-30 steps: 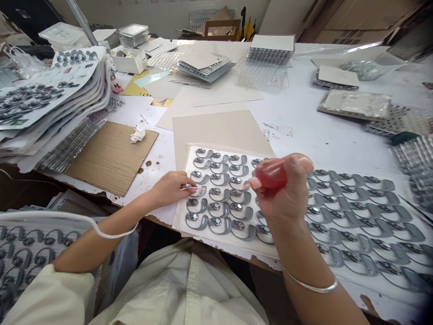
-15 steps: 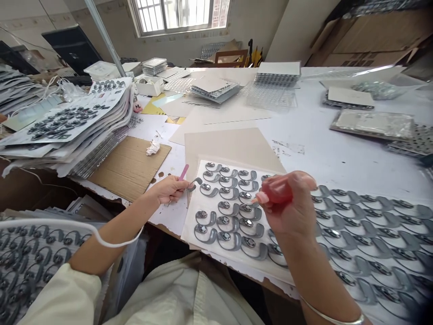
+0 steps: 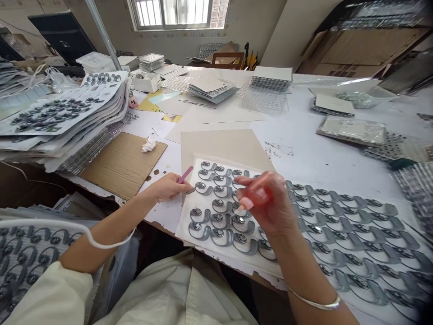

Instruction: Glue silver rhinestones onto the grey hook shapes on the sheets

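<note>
My left hand (image 3: 165, 188) grips a slim pink stick (image 3: 185, 174) at the left edge of a white sheet (image 3: 189, 221). Rows of curved grey pieces with silver discs (image 3: 219, 212) lie on that sheet. Its fingertips are against one such piece (image 3: 199, 187) in the top rows. My right hand (image 3: 267, 198) holds a red translucent rubber bulb (image 3: 261, 196) above the sheet's middle, partly hiding several pieces. A second sheet of the same pieces (image 3: 352, 239) lies to the right, under my right forearm's side.
A tall stack of printed sheets (image 3: 64, 117) and a cardboard piece (image 3: 123, 164) with crumpled tissue sit to the left. Clear plastic trays (image 3: 265, 99) and card-covered packs lie further along the white table. A bin of pieces (image 3: 27, 253) stands lower left.
The view has tilted up and shifted. My right hand has moved left, with its fingers spread more around the bulb. The grey piece at my left fingertips now sits lower, by the sheet.
</note>
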The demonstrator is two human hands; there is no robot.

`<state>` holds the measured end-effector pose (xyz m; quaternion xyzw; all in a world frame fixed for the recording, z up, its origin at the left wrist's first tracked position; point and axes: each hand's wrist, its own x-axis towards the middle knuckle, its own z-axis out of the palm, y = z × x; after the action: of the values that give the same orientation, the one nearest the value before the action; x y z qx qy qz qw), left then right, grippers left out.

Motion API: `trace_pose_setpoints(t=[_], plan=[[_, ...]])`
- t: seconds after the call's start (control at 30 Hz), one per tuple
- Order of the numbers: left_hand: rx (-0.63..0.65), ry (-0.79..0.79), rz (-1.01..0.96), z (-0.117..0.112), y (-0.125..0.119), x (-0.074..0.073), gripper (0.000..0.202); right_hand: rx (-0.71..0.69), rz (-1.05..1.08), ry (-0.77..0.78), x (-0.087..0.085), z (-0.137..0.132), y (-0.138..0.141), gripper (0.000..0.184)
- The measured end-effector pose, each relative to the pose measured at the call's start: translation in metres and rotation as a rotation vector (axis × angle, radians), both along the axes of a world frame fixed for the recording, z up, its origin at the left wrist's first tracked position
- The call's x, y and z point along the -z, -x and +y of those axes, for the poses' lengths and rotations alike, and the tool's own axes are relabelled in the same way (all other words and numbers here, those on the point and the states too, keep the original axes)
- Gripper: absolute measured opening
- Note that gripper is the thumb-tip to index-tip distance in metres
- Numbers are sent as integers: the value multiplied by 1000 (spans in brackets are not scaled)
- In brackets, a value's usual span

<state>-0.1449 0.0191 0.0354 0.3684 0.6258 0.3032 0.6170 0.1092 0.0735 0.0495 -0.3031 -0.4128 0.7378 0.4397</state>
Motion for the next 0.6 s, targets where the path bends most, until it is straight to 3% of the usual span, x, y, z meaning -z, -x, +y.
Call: trace_pose_setpoints(t=[0.13, 0.2, 0.47, 0.53, 0.6], plan=[[112, -15, -23, 5, -10, -8, 32, -303, -120, -9, 3, -8, 4, 37], [184, -26, -35, 7, -14, -11, 31, -388, -167, -15, 6, -12, 8, 33], [267, -33, -63, 9, -22, -18, 34, -402, -238, -24, 17, -15, 18, 29], [213, -74, 92, 13, -13, -19, 39, -373, -219, -25, 19, -14, 18, 27], [53, -172, 462, 20, 5, -22, 39, -333, -207, -23, 20, -14, 16, 26]])
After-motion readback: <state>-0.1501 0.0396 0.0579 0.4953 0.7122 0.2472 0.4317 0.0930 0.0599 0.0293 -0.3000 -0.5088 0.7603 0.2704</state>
